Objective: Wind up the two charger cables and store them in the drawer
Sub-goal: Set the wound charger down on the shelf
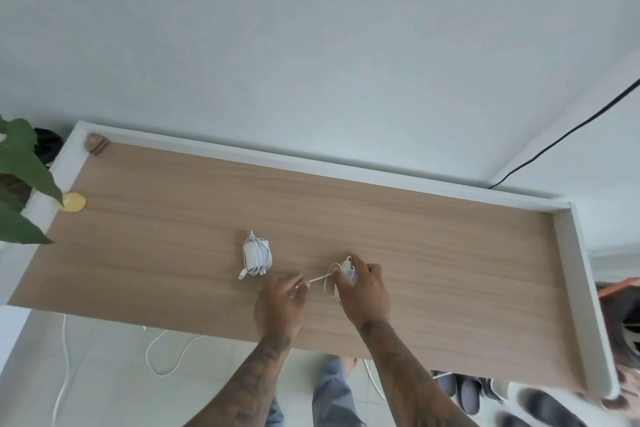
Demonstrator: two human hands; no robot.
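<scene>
Right hand [363,282] grips second charger [348,270], cable partly wound; left hand [280,302] pinches its loose end, probably the plug. Wound charger [256,256] lies on desk [415,253].

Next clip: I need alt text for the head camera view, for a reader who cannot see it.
Over a wooden desk, the right hand grips a white charger while the left hand pinches the end of its cable. A second charger, already wound, lies to their left.
</scene>
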